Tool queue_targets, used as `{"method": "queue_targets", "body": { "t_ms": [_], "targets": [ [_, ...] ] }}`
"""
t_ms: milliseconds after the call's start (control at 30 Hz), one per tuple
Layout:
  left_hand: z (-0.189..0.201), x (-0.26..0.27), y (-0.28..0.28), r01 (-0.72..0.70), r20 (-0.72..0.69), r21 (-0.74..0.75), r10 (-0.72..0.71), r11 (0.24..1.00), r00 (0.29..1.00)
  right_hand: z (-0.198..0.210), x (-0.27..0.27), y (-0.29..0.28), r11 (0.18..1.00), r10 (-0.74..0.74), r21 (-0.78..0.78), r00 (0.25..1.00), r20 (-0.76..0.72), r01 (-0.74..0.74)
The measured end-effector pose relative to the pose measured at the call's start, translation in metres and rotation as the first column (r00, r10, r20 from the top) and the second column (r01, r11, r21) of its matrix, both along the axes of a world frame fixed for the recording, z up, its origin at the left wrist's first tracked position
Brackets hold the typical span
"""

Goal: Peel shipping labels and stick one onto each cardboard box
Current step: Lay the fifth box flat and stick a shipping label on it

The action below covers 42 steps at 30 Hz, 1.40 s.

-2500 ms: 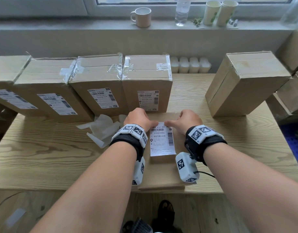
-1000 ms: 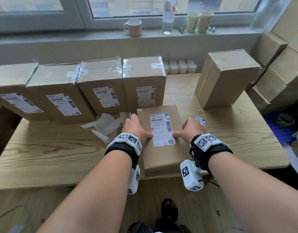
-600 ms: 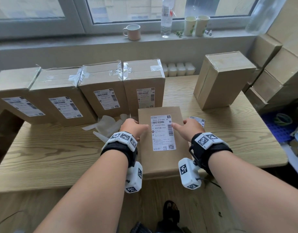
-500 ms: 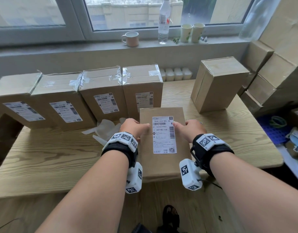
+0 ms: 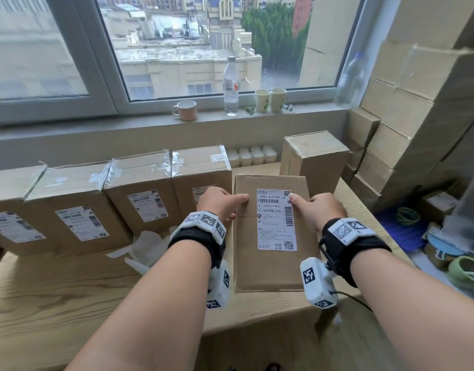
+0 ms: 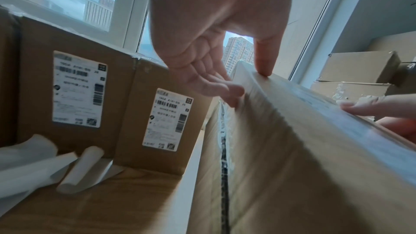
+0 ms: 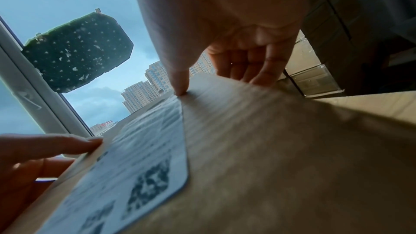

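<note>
head: high, looking down-forward | wrists: low, close, facing window | shared: box [image 5: 270, 231]

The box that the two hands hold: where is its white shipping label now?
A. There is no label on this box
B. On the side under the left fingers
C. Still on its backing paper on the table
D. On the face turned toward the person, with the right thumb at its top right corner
D: the label lies flat on the facing side of the box, and the right hand has its thumb at the label's top right corner.
</note>
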State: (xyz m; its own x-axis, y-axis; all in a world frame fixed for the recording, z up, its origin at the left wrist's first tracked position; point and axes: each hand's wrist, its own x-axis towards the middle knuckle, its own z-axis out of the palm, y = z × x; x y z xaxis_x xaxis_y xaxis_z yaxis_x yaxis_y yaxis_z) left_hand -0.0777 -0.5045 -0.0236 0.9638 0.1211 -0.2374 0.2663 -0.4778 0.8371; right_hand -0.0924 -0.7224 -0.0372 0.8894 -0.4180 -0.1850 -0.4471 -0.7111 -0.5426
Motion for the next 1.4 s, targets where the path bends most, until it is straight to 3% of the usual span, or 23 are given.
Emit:
{"method": "queue_targets", "body": {
  "t_ms": [267,633,1167,1300,1400],
  "targets": [
    [0.016,0.051,-0.031,-0.051,0.054,0.029,0.049,0.998,0.997,0.021,0.062,-0.024,0.997,0.017,0.071,0.996,0.091,-0.023],
    [0.001,0.101,-0.043,-0.153,0.186,0.297,0.099,0.942,0.977,0.007,0.128,-0.021,0.98,0.14,0.133,0.988,0.058,-0.147],
    [-0.035,0.115,-0.053,-0.057,-0.08,0.557,0.121,0.829,0.989,-0.036,0.149,-0.016,0.936,0.265,0.269,0.957,-0.12,-0.226],
    [-0.04,0.116,-0.057,-0.047,-0.182,0.468,0.148,0.883,0.972,-0.036,0.149,-0.019,0.937,0.287,0.243,0.951,-0.114,-0.253],
    [-0.034,0.121,-0.077,0.146,-0.252,0.218,-0.089,0.965,0.964,-0.026,0.151,-0.024,0.949,0.267,0.178,0.964,-0.004,-0.262]
  ]
}}
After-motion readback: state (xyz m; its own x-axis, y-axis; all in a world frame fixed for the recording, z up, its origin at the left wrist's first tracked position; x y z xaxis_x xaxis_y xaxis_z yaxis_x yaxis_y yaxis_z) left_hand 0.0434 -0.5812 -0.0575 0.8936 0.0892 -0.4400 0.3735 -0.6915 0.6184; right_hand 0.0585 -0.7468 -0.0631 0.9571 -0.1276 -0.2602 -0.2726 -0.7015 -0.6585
